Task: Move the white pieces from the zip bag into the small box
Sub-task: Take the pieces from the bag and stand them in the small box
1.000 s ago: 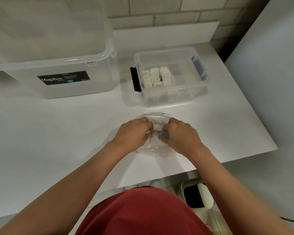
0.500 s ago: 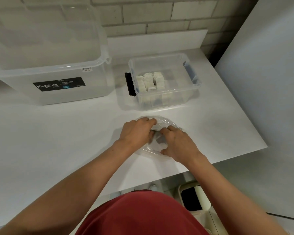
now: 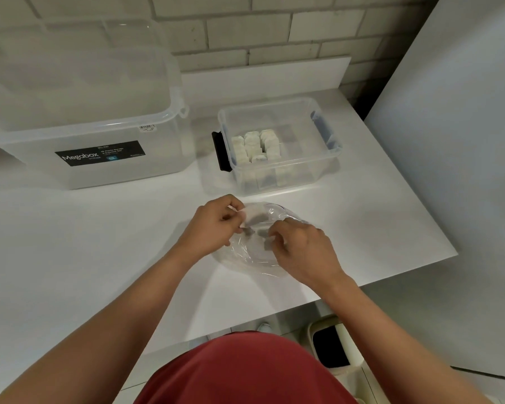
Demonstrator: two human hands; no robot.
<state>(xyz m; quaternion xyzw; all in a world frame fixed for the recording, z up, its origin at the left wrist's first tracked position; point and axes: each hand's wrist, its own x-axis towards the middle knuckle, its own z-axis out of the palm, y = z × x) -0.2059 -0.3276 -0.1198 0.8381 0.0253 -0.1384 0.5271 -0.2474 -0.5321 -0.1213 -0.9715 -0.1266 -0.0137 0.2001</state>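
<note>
A clear zip bag (image 3: 252,252) lies crumpled on the white table in front of me. My left hand (image 3: 213,225) pinches its top edge on the left side. My right hand (image 3: 302,249) grips the bag's right side, fingers curled into the plastic. I cannot see any white pieces inside the bag. Behind it stands the small clear box (image 3: 327,164) with a black latch on its left end. Several white pieces (image 3: 255,145) are packed together in the box's left half.
A large clear Megabox tub (image 3: 79,126) stands at the back left. The table's right edge (image 3: 438,225) runs close to the small box, with a white panel beyond. A bin (image 3: 331,348) sits on the floor below the front edge.
Both hands have parted slightly on the bag, and its top edge has lifted a little between them. The view has tilted up, so the boxes appear lower in the frame.
</note>
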